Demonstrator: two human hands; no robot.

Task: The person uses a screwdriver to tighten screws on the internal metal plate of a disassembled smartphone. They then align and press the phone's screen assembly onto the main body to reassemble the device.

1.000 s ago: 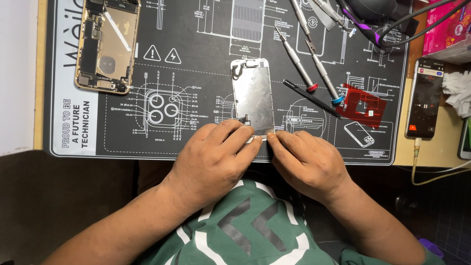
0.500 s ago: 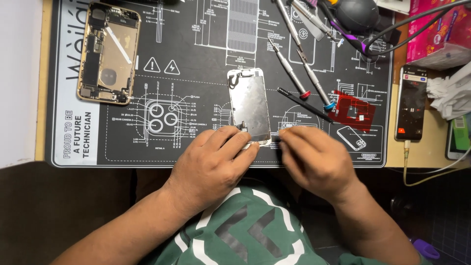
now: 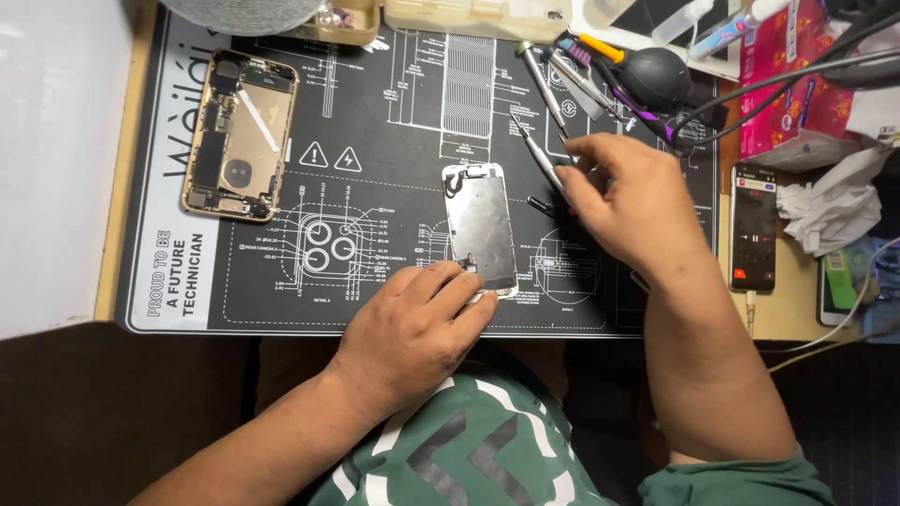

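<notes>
Head view. The phone screen panel (image 3: 481,228) lay face down on the black work mat (image 3: 394,122), near its middle, shiny metal back plate up. The left hand (image 3: 412,333) rested on the mat at the panel's near end, with its fingertips (image 3: 469,286) pressed on the lower corner and closed on no tool. The right hand (image 3: 633,192) was beside the panel's right edge, among the loose tools. Its fingers were pinched shut around a slim screwdriver (image 3: 542,155), whose shaft slanted away from the hand. Whether the tip touched the mat could not be told.

A second screwdriver (image 3: 539,75) and a black air blower (image 3: 653,75) lay beyond the hand. The opened gold phone body (image 3: 239,136) lay well apart at the mat's left. A second phone (image 3: 753,225) with a lit screen lay off the mat to the right.

Judged from this frame, the step was a tool pick-up. It was best done with steady fingertip pressure holding the panel flat, and with the driver held near its tip. The driver was best brought straight down, clear of any thin cable at the far end.
</notes>
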